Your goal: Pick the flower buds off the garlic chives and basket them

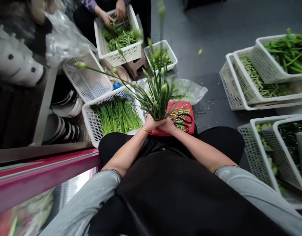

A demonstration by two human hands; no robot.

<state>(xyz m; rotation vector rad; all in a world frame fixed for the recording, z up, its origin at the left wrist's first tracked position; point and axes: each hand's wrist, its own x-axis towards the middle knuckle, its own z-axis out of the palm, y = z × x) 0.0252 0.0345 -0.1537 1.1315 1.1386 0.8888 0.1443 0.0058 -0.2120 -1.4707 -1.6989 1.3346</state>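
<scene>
A bunch of flowering garlic chives (157, 95) stands upright before me, its budded tips fanning out. Around its lower part my left hand (150, 124) is closed, a gold bangle at the wrist. My right hand (167, 126) is closed against the same bunch, touching the left; its fingers are partly hidden. Just right of the hands, black-handled scissors (186, 118) lie on a red tray (189, 108) strewn with cut green bits. To the left, long trimmed green stems (119, 116) lie in a white basket (88, 116).
Across from me, a person's hands (109, 20) work in a white basket of green pods (121, 39). A smaller basket (175, 60) and a plastic bag (198, 91) lie ahead. Stacked vegetable baskets (231, 87) stand right; shelf bowls (69, 106) are left.
</scene>
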